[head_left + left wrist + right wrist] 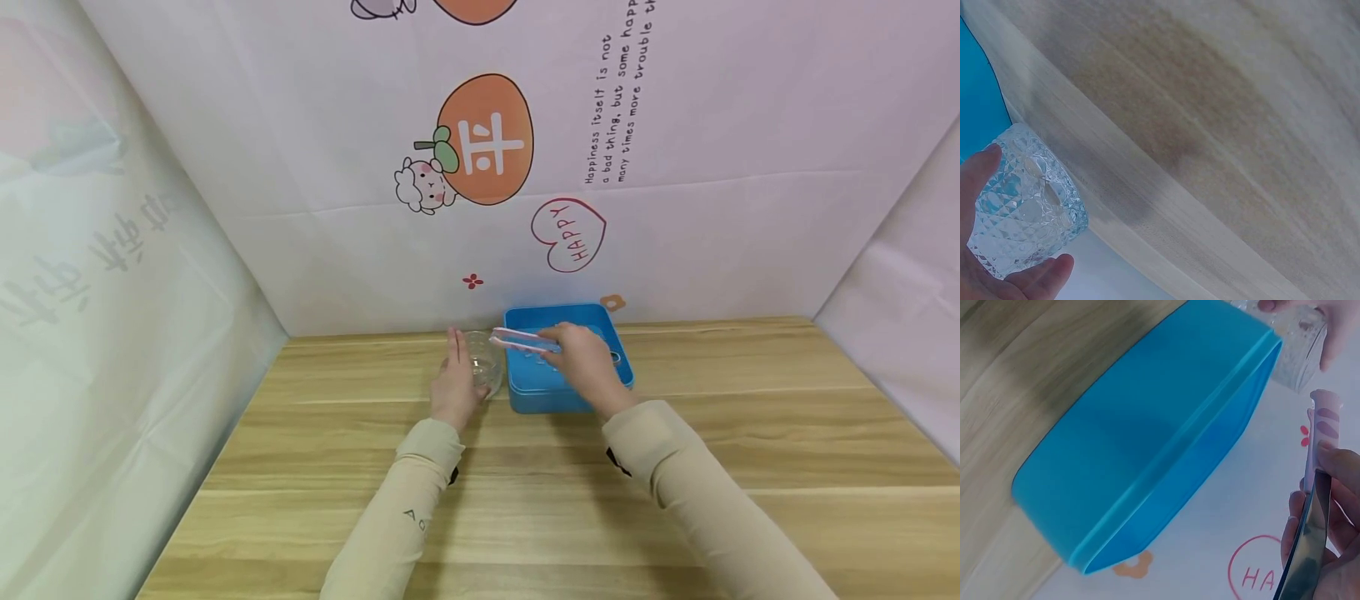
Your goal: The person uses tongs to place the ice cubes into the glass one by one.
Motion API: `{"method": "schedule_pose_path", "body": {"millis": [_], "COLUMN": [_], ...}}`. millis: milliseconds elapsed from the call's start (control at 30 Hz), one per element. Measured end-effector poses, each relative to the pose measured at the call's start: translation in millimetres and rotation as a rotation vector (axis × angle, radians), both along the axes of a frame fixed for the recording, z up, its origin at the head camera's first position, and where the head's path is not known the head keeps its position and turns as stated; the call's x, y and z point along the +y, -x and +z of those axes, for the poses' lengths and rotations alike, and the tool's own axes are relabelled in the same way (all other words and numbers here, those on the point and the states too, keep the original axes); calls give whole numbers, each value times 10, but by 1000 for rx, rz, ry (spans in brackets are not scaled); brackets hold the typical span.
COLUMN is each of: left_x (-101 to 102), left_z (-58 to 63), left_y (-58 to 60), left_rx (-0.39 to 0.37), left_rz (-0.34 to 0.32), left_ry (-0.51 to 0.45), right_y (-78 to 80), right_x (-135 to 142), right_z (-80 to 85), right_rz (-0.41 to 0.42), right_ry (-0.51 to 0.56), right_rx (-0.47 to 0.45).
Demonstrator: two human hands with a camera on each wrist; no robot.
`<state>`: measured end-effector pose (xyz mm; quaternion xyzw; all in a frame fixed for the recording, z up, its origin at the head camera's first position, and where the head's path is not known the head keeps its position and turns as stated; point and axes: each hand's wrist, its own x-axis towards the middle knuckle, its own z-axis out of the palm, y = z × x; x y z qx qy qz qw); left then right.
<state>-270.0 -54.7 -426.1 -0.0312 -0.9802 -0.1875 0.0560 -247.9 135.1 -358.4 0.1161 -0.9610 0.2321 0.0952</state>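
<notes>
My left hand (454,388) holds a clear glass (1032,200) with a faceted diamond pattern, thumb on one side and fingers on the other. The glass stands on the table by the left side of a blue box (551,402). Over the box, my right hand (587,360) grips a pair of tongs (517,337) between thumb and fingers. In the right wrist view the tongs (1322,434) show a metal handle and pink-and-white ends. Those ends point left toward the glass, above the box's left rim. The box is open on top; part of its inside is hidden behind my right hand.
A wood-grain table (517,517) extends in front of and on both sides of the box. Right behind the box and glass rises a white printed cloth (360,250). More white cloth (112,333) hangs along the left side, and also on the right.
</notes>
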Motion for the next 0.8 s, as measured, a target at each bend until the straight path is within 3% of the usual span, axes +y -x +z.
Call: {"method": "schedule_pose_path", "body": {"millis": [800], "left_x": [-18], "left_z": [-20], "left_y": [13], "left_rx": [4], "left_rz": [-15], "left_ry": [-24], "right_y": [-18], "right_x": [-148], "right_z": [-34], "right_rz": [33], "right_ry": [-83], "right_rx": [-13]}}
